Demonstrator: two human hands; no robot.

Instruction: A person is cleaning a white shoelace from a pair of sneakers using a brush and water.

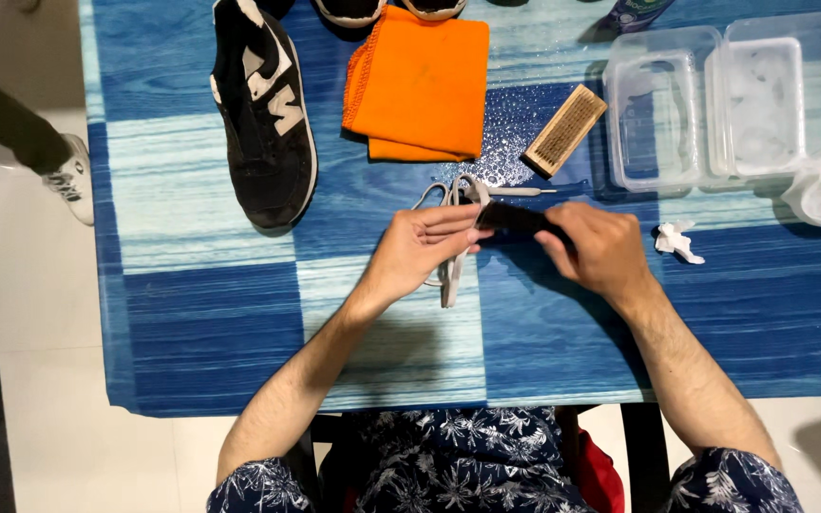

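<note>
Your left hand pinches a white shoelace and your right hand grips a dark brush above the blue table. A black sneaker and an orange cloth lie beyond them.

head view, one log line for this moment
left hand: holds white shoelace | right hand: holds dark brush | black shoe: on table
</note>
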